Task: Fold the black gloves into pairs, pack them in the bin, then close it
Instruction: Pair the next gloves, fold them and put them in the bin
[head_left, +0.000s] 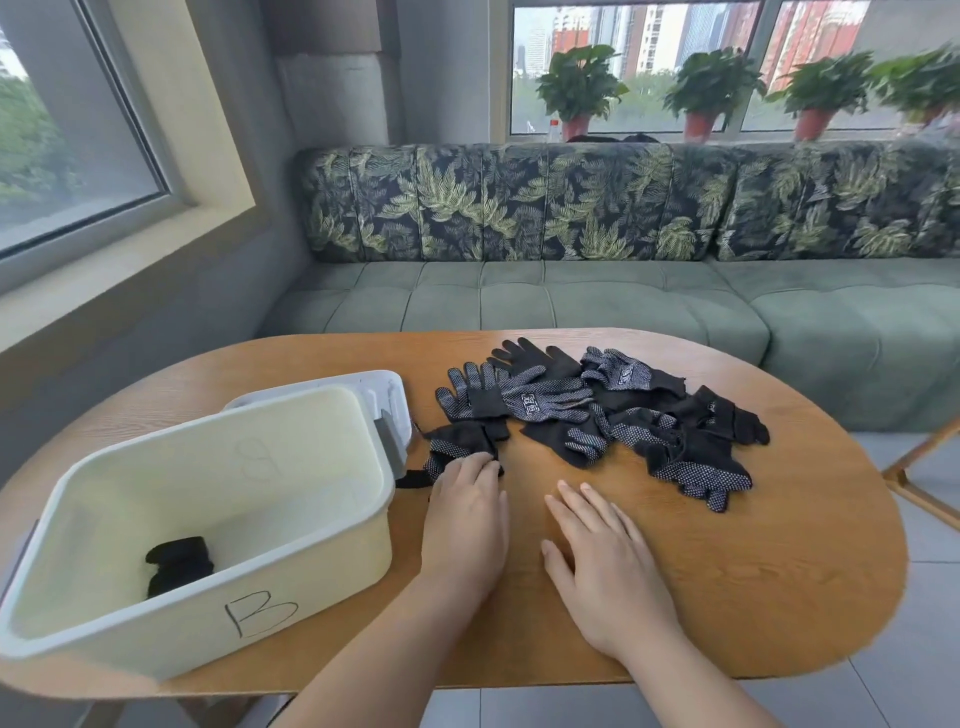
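The lid (387, 396) lay mostly hidden behind the bin (311, 587) — whose left corner the frame's edge cut off.

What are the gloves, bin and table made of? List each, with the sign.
Gloves: knitted black fabric, probably with rubbery grip dots; they lie limp, and the palms are white-speckled.
Bin: smooth matte plastic, cream-white; moulded rounded rim.
Table: wood or wood-look laminate, satin finish; grain lines show.

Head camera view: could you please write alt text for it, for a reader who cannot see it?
A person's left hand rests on a black glove on a wooden table, beside an open white bin marked B that holds one folded black bundle. The right hand lies flat on the table; loose dotted black gloves are piled beyond.
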